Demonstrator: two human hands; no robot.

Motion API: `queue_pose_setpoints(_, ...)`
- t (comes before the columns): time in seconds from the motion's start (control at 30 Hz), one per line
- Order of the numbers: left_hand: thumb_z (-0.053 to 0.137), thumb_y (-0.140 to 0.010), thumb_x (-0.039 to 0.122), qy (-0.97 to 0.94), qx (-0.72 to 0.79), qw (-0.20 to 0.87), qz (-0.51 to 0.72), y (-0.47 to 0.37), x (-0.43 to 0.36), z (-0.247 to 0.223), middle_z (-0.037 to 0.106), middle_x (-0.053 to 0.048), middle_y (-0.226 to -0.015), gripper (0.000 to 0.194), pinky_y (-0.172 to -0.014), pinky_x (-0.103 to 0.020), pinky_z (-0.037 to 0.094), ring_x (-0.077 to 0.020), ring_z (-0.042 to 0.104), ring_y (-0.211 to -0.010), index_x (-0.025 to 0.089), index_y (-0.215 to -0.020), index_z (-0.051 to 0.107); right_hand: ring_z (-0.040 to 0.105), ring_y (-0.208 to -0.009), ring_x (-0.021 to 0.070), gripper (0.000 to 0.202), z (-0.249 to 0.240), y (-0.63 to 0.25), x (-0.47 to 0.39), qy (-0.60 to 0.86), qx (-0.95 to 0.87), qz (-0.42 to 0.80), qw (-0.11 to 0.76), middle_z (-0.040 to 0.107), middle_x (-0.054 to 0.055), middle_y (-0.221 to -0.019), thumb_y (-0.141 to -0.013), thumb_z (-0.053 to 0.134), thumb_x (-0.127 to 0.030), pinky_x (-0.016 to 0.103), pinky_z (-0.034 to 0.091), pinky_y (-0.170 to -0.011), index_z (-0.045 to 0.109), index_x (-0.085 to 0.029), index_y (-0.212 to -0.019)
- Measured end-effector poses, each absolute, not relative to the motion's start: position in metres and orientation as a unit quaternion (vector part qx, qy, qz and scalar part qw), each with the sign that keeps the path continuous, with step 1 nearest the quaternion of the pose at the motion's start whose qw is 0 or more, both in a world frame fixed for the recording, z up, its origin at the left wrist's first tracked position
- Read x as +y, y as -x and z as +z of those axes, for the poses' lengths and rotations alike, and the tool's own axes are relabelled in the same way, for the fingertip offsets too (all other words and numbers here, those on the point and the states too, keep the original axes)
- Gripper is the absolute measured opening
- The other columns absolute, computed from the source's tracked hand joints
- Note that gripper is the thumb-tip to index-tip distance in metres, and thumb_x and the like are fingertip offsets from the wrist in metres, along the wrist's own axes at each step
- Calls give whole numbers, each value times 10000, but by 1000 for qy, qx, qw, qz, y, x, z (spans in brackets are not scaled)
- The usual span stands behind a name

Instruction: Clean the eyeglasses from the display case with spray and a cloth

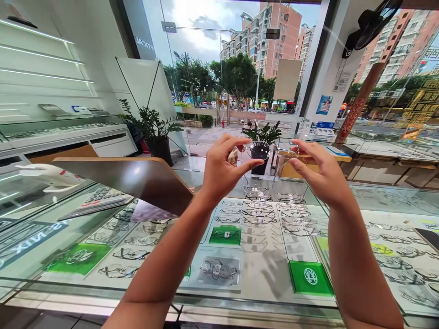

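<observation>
A pair of thin-rimmed clear eyeglasses is held up at chest height above the glass counter. My left hand pinches the left lens side between thumb and forefinger. A crumpled pale cloth is tucked under its curled fingers. On the other side, my right hand grips the right end of the frame with thumb and fingertips. The temples hang downward, partly lost against the bright background. Below, several rows of eyeglasses lie inside the display case.
Left on the glass countertop are a tilted brown-edged mirror or board, a calculator and a white device. Green brand cards lie in the case. Potted plants stand beyond, before a glass front. A fan hangs at right.
</observation>
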State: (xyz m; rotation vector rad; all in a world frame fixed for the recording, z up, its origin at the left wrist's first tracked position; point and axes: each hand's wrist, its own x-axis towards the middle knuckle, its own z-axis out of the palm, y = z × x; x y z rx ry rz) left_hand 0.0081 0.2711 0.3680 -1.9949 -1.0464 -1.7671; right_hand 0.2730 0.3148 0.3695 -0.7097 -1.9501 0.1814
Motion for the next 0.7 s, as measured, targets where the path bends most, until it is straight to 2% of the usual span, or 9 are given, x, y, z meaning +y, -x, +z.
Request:
queue_pose_setpoints(0.2, 846, -825, 616, 688, -367, 143, -609, -13, 269, 366, 696, -33, -955, 483, -818, -358, 522, -196, 640, -872, 241, -1121, 769, 686, -1208, 312, 495, 365, -277, 324, 277, -810, 101, 507, 706, 101, -1301, -994, 700, -461, 625, 550, -1107, 655, -328, -1468)
queue_pose_setpoints(0.33, 845, -818, 624, 688, -376, 150, -603, -14, 267, 368, 702, -40, -979, 496, -837, -375, 540, -206, 647, -892, 250, -1135, 767, 693, -1193, 302, 501, 366, -276, 324, 269, -813, 100, 506, 709, 105, -1305, -995, 698, -458, 607, 573, -1093, 651, -325, -1476)
queue_pose_setpoints(0.47, 845, -819, 620, 678, -363, 169, -616, -8, 272, 368, 700, -55, -1082, 529, -903, -400, 558, -216, 642, -949, 288, -1222, 759, 656, -1262, 313, 506, 367, -264, 317, 245, -777, 39, 578, 662, 94, -1379, -995, 693, -450, 574, 588, -1093, 635, -357, -1489)
queue_pose_setpoints(0.63, 789, -857, 662, 648, -366, 155, -649, 0, 289, 360, 616, -69, -1272, 590, -801, -360, 580, -120, 537, -715, 341, -1346, 718, 590, -1341, 356, 557, 361, -247, 316, 224, -747, -48, 624, 621, 72, -1425, -1005, 673, -399, 634, 525, -1156, 557, -442, -1548)
queue_pose_setpoints(0.7, 769, -869, 673, 646, -366, 158, -652, 0, 294, 356, 601, -71, -1296, 610, -788, -358, 577, -113, 512, -698, 353, -1384, 695, 577, -1354, 369, 586, 357, -243, 319, 218, -740, -72, 632, 611, 73, -1433, -1004, 671, -377, 652, 529, -1146, 529, -453, -1568)
